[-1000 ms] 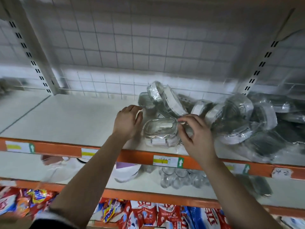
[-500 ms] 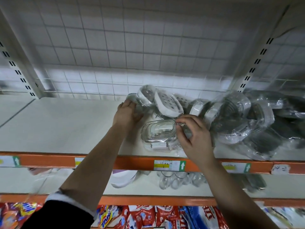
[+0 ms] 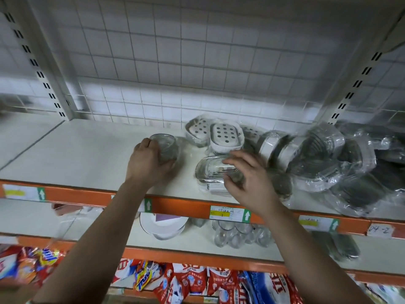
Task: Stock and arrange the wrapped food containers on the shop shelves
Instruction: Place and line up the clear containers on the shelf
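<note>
My left hand [image 3: 147, 160] grips a small clear round container [image 3: 165, 145] standing on the white upper shelf [image 3: 83, 156], left of the pile. My right hand [image 3: 247, 178] rests with curled fingers on a wrapped oval metal container [image 3: 210, 172] near the shelf's front edge. Behind it lean two white perforated dishes [image 3: 225, 134] in plastic wrap. To the right lies a heap of wrapped round metal containers [image 3: 313, 154], partly blurred.
The shelf's orange front rail [image 3: 179, 206] carries price tags. A lower shelf holds white plates [image 3: 163, 227] and clear glass jars [image 3: 236, 235]. Bright snack packets [image 3: 197, 281] fill the bottom shelf. A wire grid back panel [image 3: 197, 62] closes the rear. Dark wrapped items [image 3: 388, 172] sit far right.
My left hand has pulled the small clear container leftward out of the pile onto open shelf. My right hand stays on the oval container. The camera has tilted upward.
</note>
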### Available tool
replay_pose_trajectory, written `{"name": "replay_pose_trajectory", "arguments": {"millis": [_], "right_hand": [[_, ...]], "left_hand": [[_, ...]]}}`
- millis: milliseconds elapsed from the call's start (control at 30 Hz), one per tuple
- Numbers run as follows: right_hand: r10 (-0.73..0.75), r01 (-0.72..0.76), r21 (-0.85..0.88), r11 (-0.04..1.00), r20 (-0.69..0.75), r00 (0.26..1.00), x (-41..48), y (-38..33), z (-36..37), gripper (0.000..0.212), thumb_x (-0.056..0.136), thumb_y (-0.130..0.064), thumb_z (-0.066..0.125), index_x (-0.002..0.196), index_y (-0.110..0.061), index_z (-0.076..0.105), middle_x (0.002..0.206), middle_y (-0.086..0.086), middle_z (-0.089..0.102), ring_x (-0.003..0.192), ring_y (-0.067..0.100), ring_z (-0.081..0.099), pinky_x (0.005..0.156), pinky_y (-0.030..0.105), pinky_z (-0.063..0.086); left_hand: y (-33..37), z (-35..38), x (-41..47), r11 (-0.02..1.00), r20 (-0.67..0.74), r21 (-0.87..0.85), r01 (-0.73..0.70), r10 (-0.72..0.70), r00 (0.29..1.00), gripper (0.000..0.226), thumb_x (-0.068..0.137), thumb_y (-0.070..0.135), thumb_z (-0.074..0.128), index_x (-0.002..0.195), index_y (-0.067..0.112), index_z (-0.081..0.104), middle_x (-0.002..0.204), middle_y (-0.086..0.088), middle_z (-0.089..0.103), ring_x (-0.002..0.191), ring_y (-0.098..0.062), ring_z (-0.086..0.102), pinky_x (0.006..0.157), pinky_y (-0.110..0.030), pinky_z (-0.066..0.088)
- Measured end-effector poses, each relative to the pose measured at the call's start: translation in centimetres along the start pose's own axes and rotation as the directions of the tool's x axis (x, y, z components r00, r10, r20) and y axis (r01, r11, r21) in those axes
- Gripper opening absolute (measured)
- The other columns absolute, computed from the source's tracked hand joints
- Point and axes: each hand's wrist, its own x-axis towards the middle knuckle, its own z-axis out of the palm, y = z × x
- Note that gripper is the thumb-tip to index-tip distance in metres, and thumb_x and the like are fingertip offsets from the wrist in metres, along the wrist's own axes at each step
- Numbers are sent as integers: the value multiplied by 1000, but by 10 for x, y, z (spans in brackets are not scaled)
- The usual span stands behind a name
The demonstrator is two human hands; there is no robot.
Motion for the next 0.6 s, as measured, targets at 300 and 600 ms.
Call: {"name": "replay_pose_trajectory", "arguments": {"millis": [300, 600], "right_hand": [[47, -26, -137, 990, 156, 987, 1, -9, 1, 41, 76, -33, 73, 115, -21, 71, 130, 3, 56, 120, 30, 48, 104, 37, 35], [31, -31, 2, 1000, 122, 992, -5, -18, 12, 38, 76, -22, 75, 113, -16, 71, 123, 6, 56, 114, 27, 50, 99, 32, 40]], "left_hand": [[9, -10, -36, 998, -18, -66, -2, 1, 1000, 56, 71, 44, 70, 110, 4, 66, 110, -18, 52, 98, -40, 54, 92, -43, 46], [10, -10, -53, 989, -109, -147, 31, -48, 993, 48, 76, 31, 80, 113, 5, 63, 122, -15, 52, 102, -38, 58, 88, -44, 51]]}}
